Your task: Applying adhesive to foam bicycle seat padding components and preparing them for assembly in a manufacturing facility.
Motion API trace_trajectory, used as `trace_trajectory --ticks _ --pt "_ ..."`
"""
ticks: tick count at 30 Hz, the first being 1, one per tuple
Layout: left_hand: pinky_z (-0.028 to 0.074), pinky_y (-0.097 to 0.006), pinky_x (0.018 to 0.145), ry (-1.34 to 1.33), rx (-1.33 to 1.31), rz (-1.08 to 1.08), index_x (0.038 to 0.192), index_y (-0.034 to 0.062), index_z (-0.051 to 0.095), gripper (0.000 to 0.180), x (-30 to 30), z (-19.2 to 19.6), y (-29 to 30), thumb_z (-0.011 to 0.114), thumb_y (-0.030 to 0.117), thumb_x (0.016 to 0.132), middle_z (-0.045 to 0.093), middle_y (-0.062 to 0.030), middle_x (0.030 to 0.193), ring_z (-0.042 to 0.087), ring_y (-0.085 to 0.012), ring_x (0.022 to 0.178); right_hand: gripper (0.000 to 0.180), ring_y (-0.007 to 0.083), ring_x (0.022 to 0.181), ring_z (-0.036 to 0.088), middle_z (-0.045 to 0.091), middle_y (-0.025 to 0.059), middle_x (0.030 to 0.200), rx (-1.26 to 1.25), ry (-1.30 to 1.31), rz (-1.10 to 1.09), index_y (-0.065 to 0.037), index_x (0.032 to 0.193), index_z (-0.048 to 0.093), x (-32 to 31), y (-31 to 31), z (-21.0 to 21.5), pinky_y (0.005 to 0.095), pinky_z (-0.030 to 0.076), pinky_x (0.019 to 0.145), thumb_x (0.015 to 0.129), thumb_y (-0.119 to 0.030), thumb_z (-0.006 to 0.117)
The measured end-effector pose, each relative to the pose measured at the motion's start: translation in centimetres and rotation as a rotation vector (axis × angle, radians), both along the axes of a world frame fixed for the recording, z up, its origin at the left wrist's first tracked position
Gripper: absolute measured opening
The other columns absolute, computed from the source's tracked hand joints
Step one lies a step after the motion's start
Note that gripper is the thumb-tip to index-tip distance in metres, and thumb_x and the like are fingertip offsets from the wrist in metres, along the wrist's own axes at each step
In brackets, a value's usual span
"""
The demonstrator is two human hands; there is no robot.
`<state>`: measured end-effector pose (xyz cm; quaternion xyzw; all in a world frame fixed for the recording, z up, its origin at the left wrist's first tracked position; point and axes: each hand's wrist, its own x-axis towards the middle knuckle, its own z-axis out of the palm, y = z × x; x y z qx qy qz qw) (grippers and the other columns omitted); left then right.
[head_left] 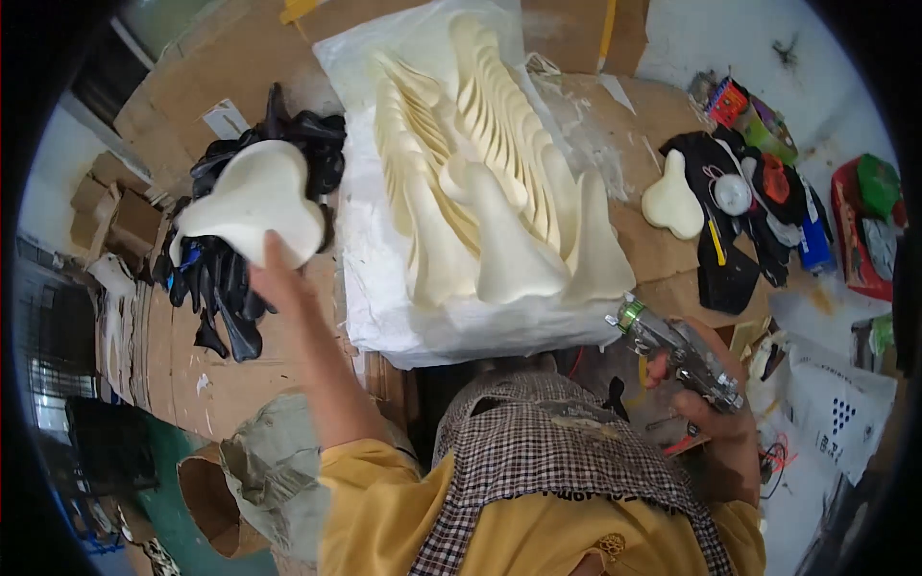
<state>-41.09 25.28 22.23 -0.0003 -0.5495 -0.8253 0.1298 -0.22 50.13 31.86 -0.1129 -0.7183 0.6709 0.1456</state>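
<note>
My left hand [276,274] grips the lower edge of a cream foam bicycle saddle pad [264,192], its fingers mostly hidden beneath. The pad is above a heap of black saddle covers [230,331] at the left; whether it touches them I cannot tell. At the right, my right hand [706,408] is wrapped round a metal spray gun [677,355] with a green ring near its nozzle. Between the hands, rows of more foam saddle pads [519,250] stand packed together on a block wrapped in white sheeting [461,341].
Brown cardboard [615,173] covers the table. At the right lie a single foam pad [674,200], a black cloth [720,259], a yellow-handled tool [716,243] and a red bag [860,230]. A cardboard tube [206,499] stands at the lower left.
</note>
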Motion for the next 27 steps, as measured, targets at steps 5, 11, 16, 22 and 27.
trace_trajectory --ticks 5,11,16,22,27 --pt "0.045 -0.039 0.09 -0.137 0.043 -0.358 0.125 -0.0014 0.041 0.045 3.0 -4.1 -2.3 0.053 0.016 0.085 0.051 -0.0153 0.118 0.054 -0.0269 0.105 0.065 0.0142 0.085 0.056 0.057 0.0066 0.093 0.013 -0.079 0.026 0.001 0.133 0.035 2.5 0.5 -1.0 0.0296 0.046 0.077 0.078 -0.014 0.066" --pt "0.042 -0.038 0.092 -0.427 0.358 -0.831 0.132 0.0052 0.038 0.048 7.9 -16.1 2.6 0.044 0.032 0.092 0.051 -0.0116 0.124 0.05 -0.0251 0.112 0.06 0.0089 0.081 0.054 0.058 0.0041 0.093 0.225 -0.329 -0.108 -0.002 0.131 0.04 4.9 -0.5 -1.4 0.0253 0.047 0.072 0.076 0.0 0.064" --pt "0.04 -0.04 0.097 -0.438 0.635 -1.051 0.133 0.0094 0.036 0.048 10.4 -15.4 7.8 0.043 0.034 0.093 0.046 -0.0107 0.13 0.046 -0.0261 0.116 0.064 0.0119 0.073 0.056 0.059 0.0056 0.082 -0.024 -0.072 -0.33 0.003 0.128 0.04 2.8 -2.9 0.0 0.0248 0.047 0.068 0.076 -0.015 0.071" --pt "0.044 -0.04 0.095 -0.557 0.645 -0.952 0.131 0.006 0.039 0.045 11.3 -14.3 10.0 0.044 0.028 0.093 0.05 -0.0109 0.125 0.05 -0.0246 0.113 0.072 0.014 0.073 0.056 0.057 0.0073 0.08 -0.031 -0.062 -0.422 0.003 0.132 0.034 4.3 -4.5 -0.4 0.0268 0.047 0.068 0.076 -0.021 0.072" --pt "0.045 -0.038 0.093 -0.484 0.393 -0.923 0.126 0.003 0.044 0.039 12.1 -14.4 10.5 0.043 0.022 0.092 0.054 -0.0111 0.12 0.054 -0.0244 0.108 0.075 0.0159 0.076 0.056 0.057 0.0073 0.083 -0.009 -0.039 -0.433 0.001 0.133 0.032 5.9 -4.9 -1.4 0.0306 0.047 0.072 0.076 -0.026 0.073"
